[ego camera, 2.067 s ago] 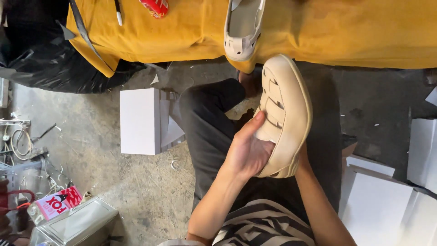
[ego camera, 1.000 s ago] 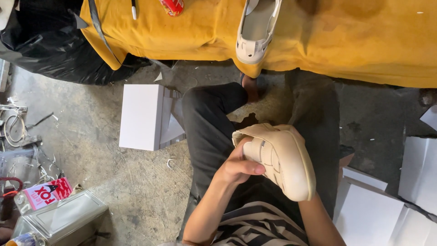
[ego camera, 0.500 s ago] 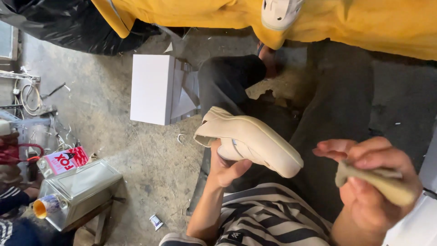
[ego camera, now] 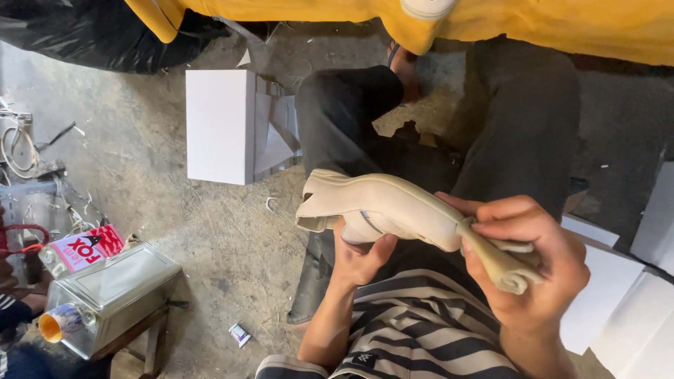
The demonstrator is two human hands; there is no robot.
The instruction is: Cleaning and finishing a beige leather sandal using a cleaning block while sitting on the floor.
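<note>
A cream shoe (ego camera: 379,205) lies on its side above my lap, its opening toward the left. My left hand (ego camera: 358,256) holds it from underneath, thumb up against the side. My right hand (ego camera: 530,260) is closed on a rolled cream cloth (ego camera: 502,263) that presses against the toe end of the shoe. My dark trousers and striped shirt show below.
A white open shoe box (ego camera: 225,126) stands on the concrete floor to the left. A metal tin (ego camera: 112,295) with a red packet (ego camera: 84,249) on it sits at the lower left. More white boxes (ego camera: 632,295) lie at right. A yellow-covered table (ego camera: 562,24) with another shoe (ego camera: 425,7) spans the top.
The shoe has turned from sole-up to lying on its side and come lower. My right hand let go of it, took up the rolled cloth and brought it against the toe.
</note>
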